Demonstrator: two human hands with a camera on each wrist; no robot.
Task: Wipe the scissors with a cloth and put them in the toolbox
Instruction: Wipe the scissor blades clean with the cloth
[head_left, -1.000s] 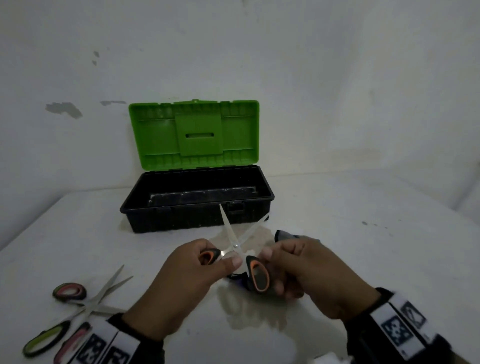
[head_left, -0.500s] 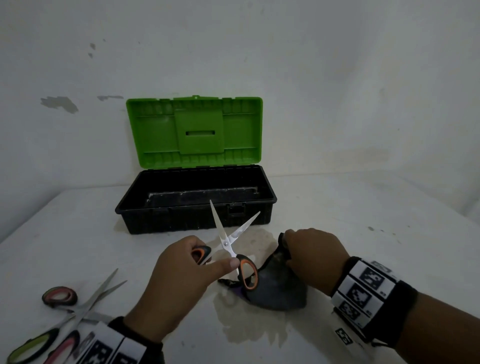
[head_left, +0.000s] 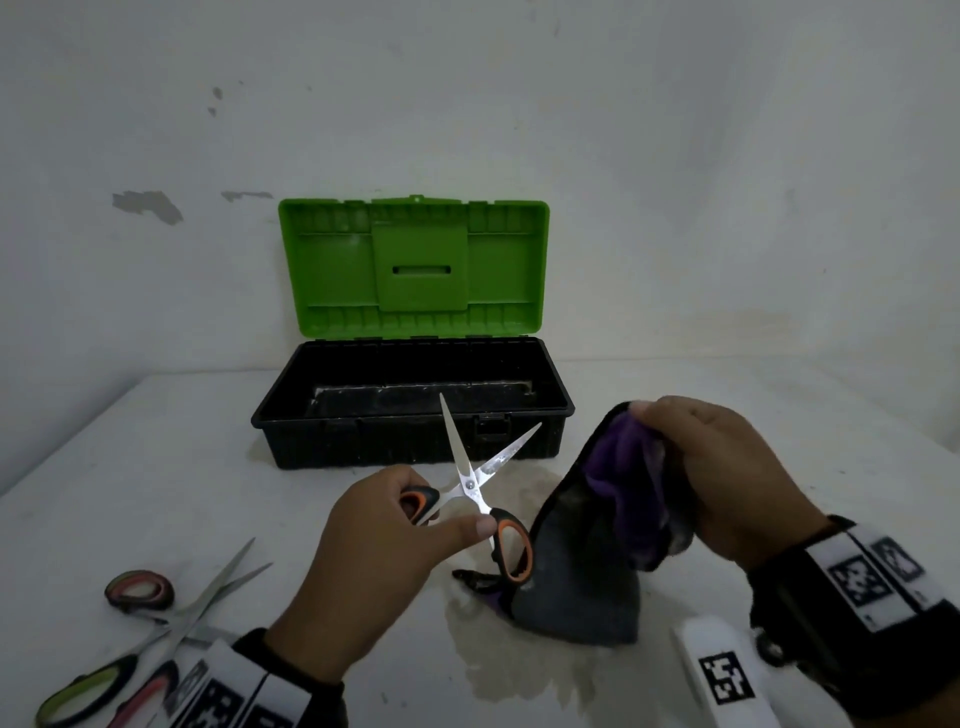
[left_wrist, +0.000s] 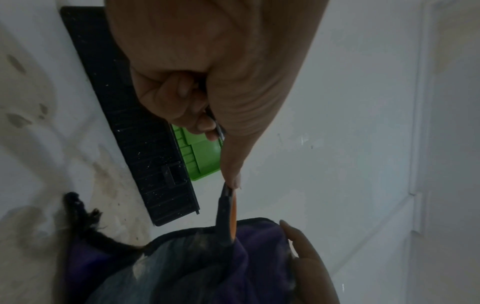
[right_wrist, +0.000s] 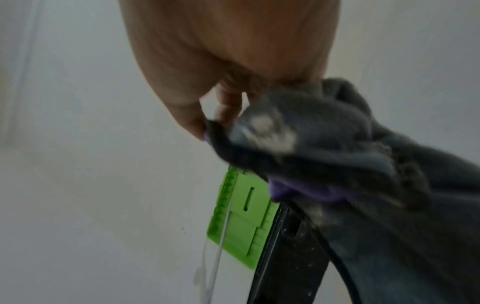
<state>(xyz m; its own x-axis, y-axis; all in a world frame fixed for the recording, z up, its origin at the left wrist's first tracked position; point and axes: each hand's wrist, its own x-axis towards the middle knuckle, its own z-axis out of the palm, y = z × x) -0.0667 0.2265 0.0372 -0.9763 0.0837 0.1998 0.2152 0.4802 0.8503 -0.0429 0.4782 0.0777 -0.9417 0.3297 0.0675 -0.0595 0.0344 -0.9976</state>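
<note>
My left hand (head_left: 395, 540) grips the orange-and-black scissors (head_left: 475, 483) by one handle loop, thumb on the other; the blades stand spread apart, pointing up toward the toolbox. The other handle loop (left_wrist: 228, 214) hangs in front of the cloth. My right hand (head_left: 727, 478) pinches the top edge of the dark grey and purple cloth (head_left: 582, 561) and lifts it; its lower end still rests on the table. The cloth (right_wrist: 337, 156) fills the right wrist view. The black toolbox (head_left: 291, 415) stands behind, green lid (head_left: 415, 270) upright against the wall.
Two more pairs of scissors (head_left: 156, 629), with red and green handles, lie at the front left of the white table (head_left: 156, 467). A damp stain (head_left: 524, 670) spreads under the cloth. A white wall stands close behind the toolbox.
My right hand let go of the scissors' handle, took the cloth from the table and raised its top edge. The left hand kept holding the spread scissors.
</note>
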